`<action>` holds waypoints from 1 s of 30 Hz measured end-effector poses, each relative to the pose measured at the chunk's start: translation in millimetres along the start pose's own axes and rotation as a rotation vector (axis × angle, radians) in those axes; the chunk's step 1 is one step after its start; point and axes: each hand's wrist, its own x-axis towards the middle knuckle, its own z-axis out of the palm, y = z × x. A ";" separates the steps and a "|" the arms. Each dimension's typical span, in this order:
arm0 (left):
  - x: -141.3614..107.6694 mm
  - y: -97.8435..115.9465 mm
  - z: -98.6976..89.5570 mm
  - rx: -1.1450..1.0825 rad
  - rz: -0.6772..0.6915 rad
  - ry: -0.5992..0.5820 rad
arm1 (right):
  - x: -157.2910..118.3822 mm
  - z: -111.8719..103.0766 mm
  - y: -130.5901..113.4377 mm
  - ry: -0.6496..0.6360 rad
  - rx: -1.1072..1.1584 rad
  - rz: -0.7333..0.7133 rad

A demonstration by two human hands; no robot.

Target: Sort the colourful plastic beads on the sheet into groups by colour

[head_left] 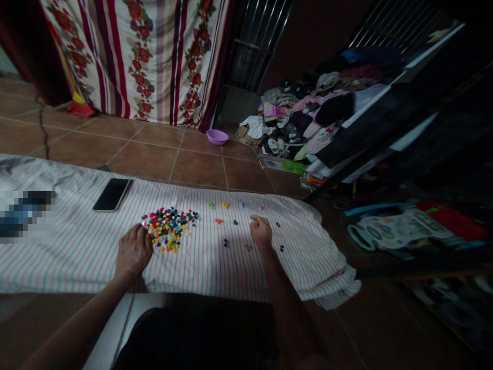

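A heap of small multicoloured pieces (169,226) lies on the striped cloth (185,272). My left hand (135,249) rests at the heap's left edge, palm down with its fingers lying on the cloth. Right of the heap are small separate groups, among them yellow (225,204), orange (219,221), dark green (235,222), dark blue (226,243) and tan (248,247) pieces. Among these groups my right hand (261,231) is closed, thumb and fingers together; what they pinch is too small to make out, with a reddish spot beside the fingertips.
A phone (112,195) lies on the cloth behind my left hand. Beyond the cloth, a purple bowl (217,137) stands on the tiled floor, near a floral curtain (142,61). Clothes are piled (300,113) at the back right. A blurred patch covers the far left.
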 end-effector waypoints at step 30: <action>1.2 2.9 -2.9 -0.014 -0.023 -0.015 | -126.7 88.2 -155.9 -0.385 0.166 -0.504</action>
